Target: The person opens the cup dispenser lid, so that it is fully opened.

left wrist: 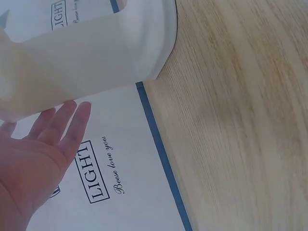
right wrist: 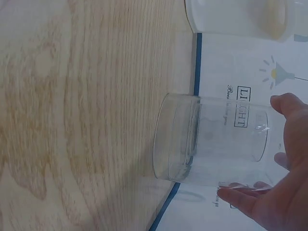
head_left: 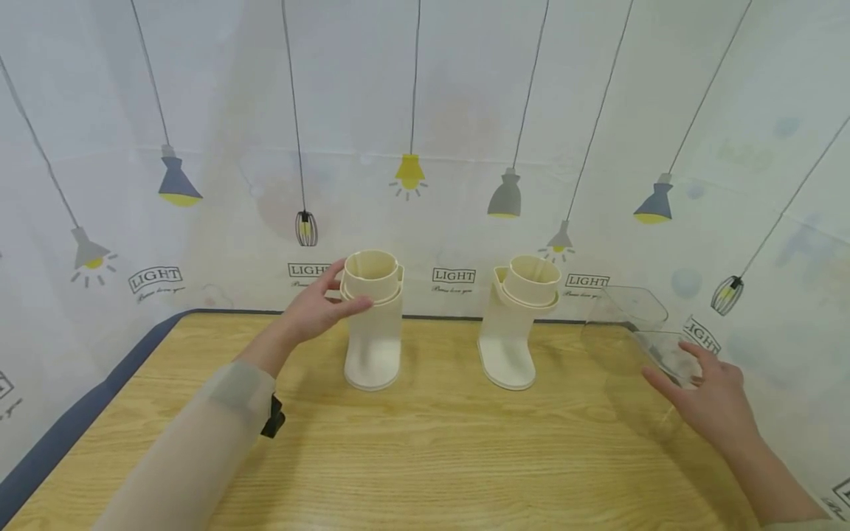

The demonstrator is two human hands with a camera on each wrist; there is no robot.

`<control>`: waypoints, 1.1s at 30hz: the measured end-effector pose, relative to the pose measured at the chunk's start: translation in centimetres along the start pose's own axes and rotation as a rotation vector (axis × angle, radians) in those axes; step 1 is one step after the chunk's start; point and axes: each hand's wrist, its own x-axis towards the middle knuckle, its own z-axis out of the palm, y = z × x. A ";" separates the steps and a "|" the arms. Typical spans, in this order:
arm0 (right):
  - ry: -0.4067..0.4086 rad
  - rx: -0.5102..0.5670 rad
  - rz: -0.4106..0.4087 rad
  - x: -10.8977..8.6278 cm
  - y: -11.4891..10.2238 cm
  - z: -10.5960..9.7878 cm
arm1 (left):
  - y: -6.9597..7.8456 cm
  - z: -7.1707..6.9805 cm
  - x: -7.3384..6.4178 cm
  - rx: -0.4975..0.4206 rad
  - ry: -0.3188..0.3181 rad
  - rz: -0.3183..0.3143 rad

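Note:
Two cream plastic stands with a foot and a round, cup-like top stand upright on the table in the head view: a left one (head_left: 375, 339) and a right one (head_left: 506, 332). My left hand (head_left: 315, 306) holds the left stand's top, thumb across the front and fingers on its left side. In the left wrist view, the fingers (left wrist: 74, 125) lie along that stand's wall (left wrist: 86, 60). At the right, my right hand (head_left: 713, 394) grips a clear, see-through container (right wrist: 216, 144) near one end, thumb and fingers on opposite sides. Whether the container touches the table cannot be told.
The wood-grain table (head_left: 438, 457) has a dark blue edge (head_left: 438, 318) at the back. Behind it hangs a white sheet (head_left: 465, 88) printed with lamps and lettering. Between the two stands lies a gap of bare tabletop.

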 end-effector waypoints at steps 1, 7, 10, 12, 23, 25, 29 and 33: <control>-0.002 -0.004 0.007 0.0 0.0 0.0 | -0.1 -0.1 0.1 -0.002 -0.002 0.000; -0.008 -0.012 0.045 0.1 0.5 -0.1 | -0.2 -0.1 0.6 -0.023 -0.011 -0.008; -0.005 -0.016 0.048 0.3 0.7 -0.2 | -0.2 -0.1 0.7 -0.035 -0.017 -0.003; -0.002 -0.022 0.047 0.4 0.8 -0.2 | -0.2 -0.2 0.7 -0.041 -0.018 -0.004; 0.004 -0.027 0.033 0.8 1.3 -0.5 | -0.1 -0.4 0.8 -0.040 -0.034 0.002; 0.004 -0.029 0.029 0.8 1.2 -0.7 | 0.0 -0.4 0.7 -0.039 -0.030 0.002; -0.004 -0.026 0.026 0.7 1.3 -0.8 | -0.1 -0.3 0.9 -0.033 -0.025 -0.001; -0.021 -0.026 0.027 0.7 1.6 -0.9 | -0.3 -0.2 1.0 -0.018 -0.014 -0.009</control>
